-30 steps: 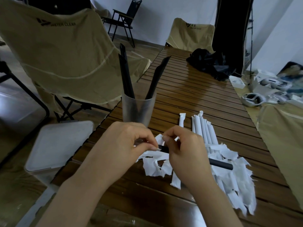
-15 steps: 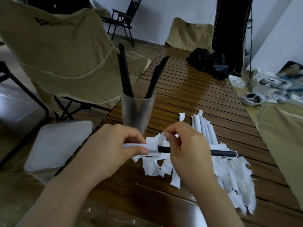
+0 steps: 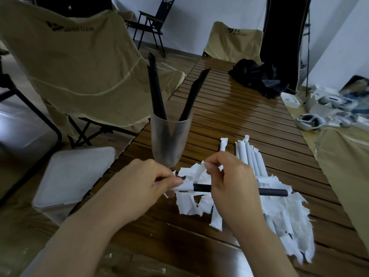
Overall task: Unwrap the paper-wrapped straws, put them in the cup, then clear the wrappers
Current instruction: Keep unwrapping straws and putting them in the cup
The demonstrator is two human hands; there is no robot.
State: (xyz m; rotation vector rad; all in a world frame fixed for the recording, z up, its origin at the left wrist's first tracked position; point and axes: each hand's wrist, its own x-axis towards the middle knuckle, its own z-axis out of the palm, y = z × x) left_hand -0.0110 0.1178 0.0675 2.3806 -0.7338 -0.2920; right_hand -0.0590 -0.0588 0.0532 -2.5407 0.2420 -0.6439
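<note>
While the left hand (image 3: 137,186) pinches the still-wrapped end of a black straw (image 3: 271,192) between thumb and fingers, the right hand (image 3: 233,182) grips the straw's middle and, with thumb and forefinger, pinches a torn strip of white wrapper (image 3: 196,171) that curls up from it. The straw lies level above the tabletop (image 3: 249,120), its bare dark end sticking out to the right past the right hand, its left part still sheathed in paper.

Just beyond the hands stands a frosted plastic cup (image 3: 169,140) near the tabletop's left edge, holding three unwrapped black straws (image 3: 154,86) that lean apart. Under and to the right of the hands lies a heap of torn wrappers (image 3: 285,222), spreading toward the near right. Behind the right hand a row of wrapped straws (image 3: 249,154) lies side by side, pointing away from the person, with one more just to their left.

A white lidded bin (image 3: 73,176) sits on the floor left of the tabletop, a beige folding chair (image 3: 79,62) behind it. A black cloth bundle (image 3: 257,76) rests at the far end of the tabletop.
</note>
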